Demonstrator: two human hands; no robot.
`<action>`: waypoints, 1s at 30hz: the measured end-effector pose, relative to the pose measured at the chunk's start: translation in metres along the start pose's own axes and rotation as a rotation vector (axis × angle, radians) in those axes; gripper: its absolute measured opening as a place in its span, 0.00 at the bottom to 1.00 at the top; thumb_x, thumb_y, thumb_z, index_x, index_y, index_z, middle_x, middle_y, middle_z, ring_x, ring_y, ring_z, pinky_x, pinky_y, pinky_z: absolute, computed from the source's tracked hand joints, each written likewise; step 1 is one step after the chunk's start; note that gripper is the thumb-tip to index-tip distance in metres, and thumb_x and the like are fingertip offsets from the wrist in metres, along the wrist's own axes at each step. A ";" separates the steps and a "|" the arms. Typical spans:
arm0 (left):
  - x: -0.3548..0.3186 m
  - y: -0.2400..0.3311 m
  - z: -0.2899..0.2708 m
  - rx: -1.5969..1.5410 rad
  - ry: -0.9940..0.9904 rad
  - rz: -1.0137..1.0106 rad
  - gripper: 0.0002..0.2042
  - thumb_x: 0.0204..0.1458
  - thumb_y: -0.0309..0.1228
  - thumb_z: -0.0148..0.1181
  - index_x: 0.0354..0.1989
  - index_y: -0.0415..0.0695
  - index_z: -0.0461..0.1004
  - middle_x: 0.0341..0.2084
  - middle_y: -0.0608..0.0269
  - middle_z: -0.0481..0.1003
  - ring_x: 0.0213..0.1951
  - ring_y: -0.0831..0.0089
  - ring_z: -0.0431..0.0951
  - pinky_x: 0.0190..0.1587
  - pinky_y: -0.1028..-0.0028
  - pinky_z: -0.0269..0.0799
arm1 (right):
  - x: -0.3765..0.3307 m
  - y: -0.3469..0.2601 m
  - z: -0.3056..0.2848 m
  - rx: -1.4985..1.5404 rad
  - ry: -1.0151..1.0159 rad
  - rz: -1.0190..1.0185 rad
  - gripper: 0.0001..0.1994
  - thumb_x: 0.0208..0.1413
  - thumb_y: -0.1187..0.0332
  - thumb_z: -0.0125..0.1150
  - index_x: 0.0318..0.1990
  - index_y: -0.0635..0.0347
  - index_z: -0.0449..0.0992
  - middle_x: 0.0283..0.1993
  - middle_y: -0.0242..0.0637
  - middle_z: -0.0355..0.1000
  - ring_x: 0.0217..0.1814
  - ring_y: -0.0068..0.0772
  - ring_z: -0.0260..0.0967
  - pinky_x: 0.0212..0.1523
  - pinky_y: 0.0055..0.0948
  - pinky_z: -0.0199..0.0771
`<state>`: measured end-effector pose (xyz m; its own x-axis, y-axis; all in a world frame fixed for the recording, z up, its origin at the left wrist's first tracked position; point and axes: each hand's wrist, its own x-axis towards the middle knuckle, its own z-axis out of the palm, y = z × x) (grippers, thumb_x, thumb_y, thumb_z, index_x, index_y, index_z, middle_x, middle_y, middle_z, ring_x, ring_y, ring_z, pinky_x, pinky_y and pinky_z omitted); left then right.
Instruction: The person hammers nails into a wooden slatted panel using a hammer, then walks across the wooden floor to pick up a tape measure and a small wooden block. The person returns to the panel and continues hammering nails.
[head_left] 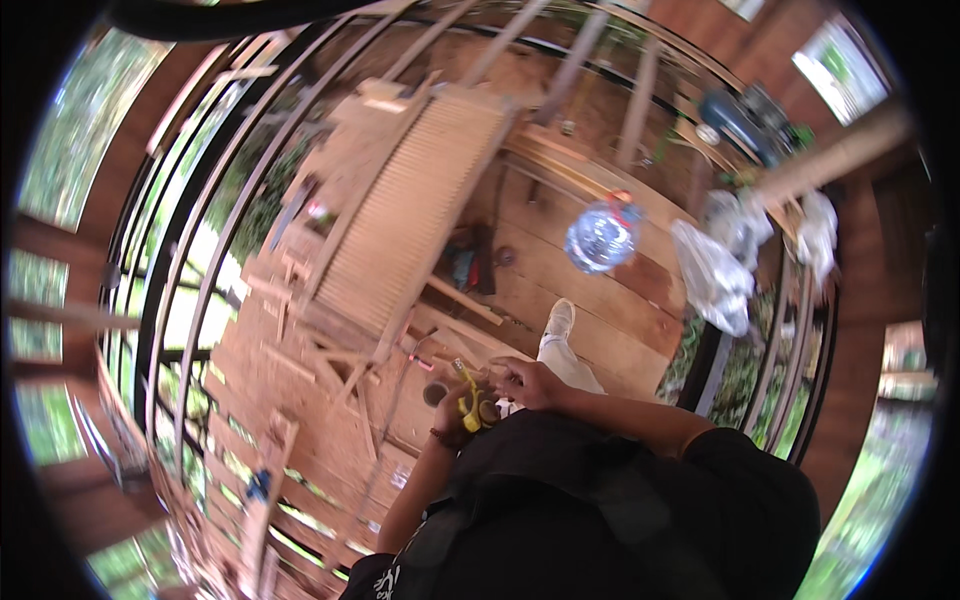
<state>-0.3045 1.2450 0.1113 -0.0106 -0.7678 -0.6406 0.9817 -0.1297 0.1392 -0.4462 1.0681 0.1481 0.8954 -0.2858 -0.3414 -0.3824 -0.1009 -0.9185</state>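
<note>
Close in front of my body, my left hand is wrapped round a yellow tape measure. A short yellow strip sticks up from it, away from me. My right hand is just to the right of the tape measure, its bent fingers pointing left toward it. Those fingers look pinched together, but blur hides what is between them. A dark round object lies just beyond my left hand. Farther off on the left stands a long wooden frame with a ribbed, slatted top.
A large clear blue water bottle stands on the plank floor. White plastic bags hang at the right by the railing. A dark tank-like machine is at the far right. Wood pieces lie at the left, and my shoe is ahead.
</note>
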 end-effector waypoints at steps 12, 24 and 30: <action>0.133 -0.011 0.190 0.642 -0.150 -0.394 0.20 0.65 0.39 0.47 0.57 0.36 0.70 0.40 0.49 0.79 0.41 0.61 0.82 0.44 0.65 0.81 | -0.084 0.041 -0.146 0.609 0.312 0.213 0.19 0.65 0.59 0.60 0.57 0.63 0.77 0.43 0.34 0.79 0.40 0.25 0.76 0.43 0.28 0.79; 0.340 -0.142 0.392 0.748 -0.505 -0.729 0.22 0.68 0.34 0.43 0.63 0.31 0.63 0.49 0.49 0.78 0.50 0.65 0.81 0.54 0.68 0.78 | -0.210 0.138 -0.367 0.684 1.062 0.095 0.12 0.69 0.64 0.53 0.44 0.65 0.77 0.37 0.38 0.77 0.37 0.29 0.76 0.43 0.30 0.79; 0.388 -0.138 0.422 0.791 -0.276 -0.654 0.18 0.64 0.35 0.50 0.57 0.35 0.70 0.41 0.53 0.79 0.45 0.62 0.82 0.53 0.60 0.79 | -0.252 0.171 -0.446 1.025 1.345 0.119 0.09 0.69 0.67 0.48 0.47 0.62 0.71 0.31 0.35 0.71 0.31 0.29 0.74 0.38 0.31 0.79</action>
<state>-0.5239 0.6999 0.1619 -0.6317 -0.5039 -0.5891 0.3675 -0.8638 0.3447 -0.8394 0.6976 0.1663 -0.1447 -0.8481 -0.5098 0.3488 0.4384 -0.8283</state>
